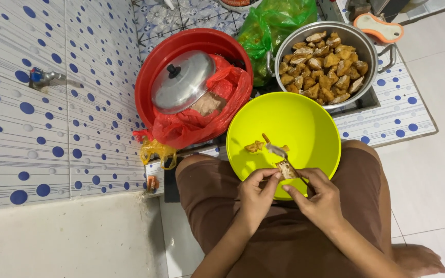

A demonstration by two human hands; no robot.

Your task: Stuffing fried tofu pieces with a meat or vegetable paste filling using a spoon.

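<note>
Head view: left hand (256, 193) pinching a tofu piece (286, 169), right hand (319, 198) gripping a knife (283, 154), over yellow bowl (305, 121).

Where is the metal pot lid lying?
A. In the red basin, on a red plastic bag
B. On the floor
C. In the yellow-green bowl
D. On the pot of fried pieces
A: the metal pot lid rests on the red plastic bag inside the red basin.

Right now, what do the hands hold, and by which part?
The left hand pinches a small brown food piece at its near end; the right hand grips a knife by its handle.
</note>
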